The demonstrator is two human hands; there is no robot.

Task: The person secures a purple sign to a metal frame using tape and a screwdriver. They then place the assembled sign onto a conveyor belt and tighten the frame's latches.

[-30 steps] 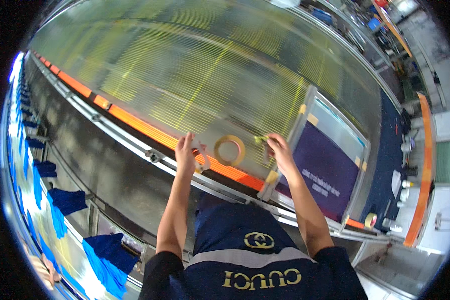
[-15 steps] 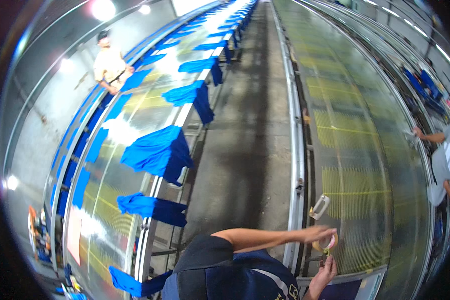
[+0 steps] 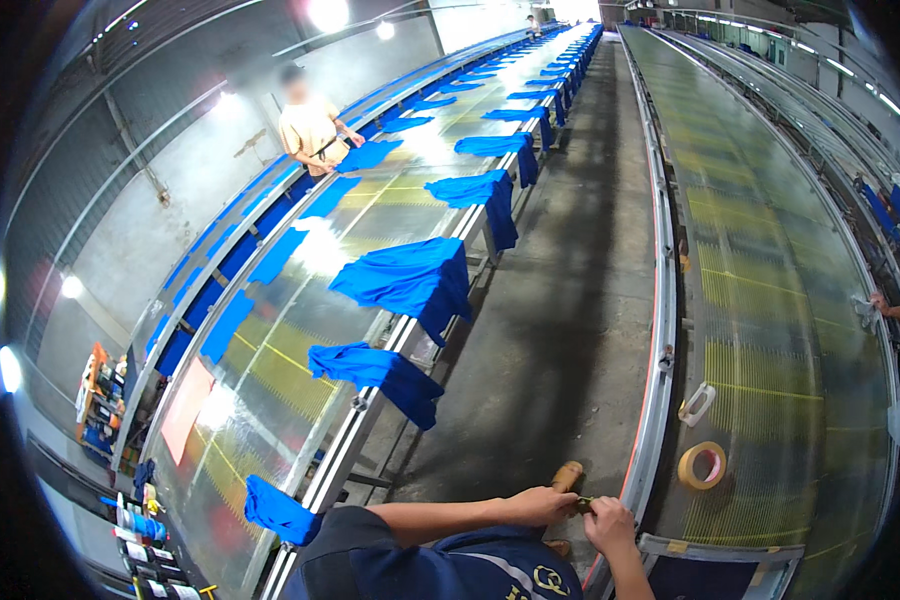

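Observation:
My left hand (image 3: 542,504) and my right hand (image 3: 610,524) meet at the near edge of the long glass-topped table (image 3: 770,330). Their fingertips pinch a small dark strip (image 3: 582,503) between them; I cannot tell what it is made of. A roll of tan tape (image 3: 702,465) lies flat on the table just right of my right hand. A white handle-shaped piece (image 3: 697,403) rests a little beyond the roll. My dark blue top fills the bottom of the view.
A concrete aisle (image 3: 570,300) runs away between two long tables. Blue shirts (image 3: 405,280) hang over the left table's edge. A person in a pale orange shirt (image 3: 312,130) stands far left. Another person's hand with a cloth (image 3: 875,305) reaches in at right. A brown shoe (image 3: 567,475) shows below.
The view has swung from facing the table to looking down the aisle. My hands, apart on either side of the tape roll a second ago, have come together left of it.

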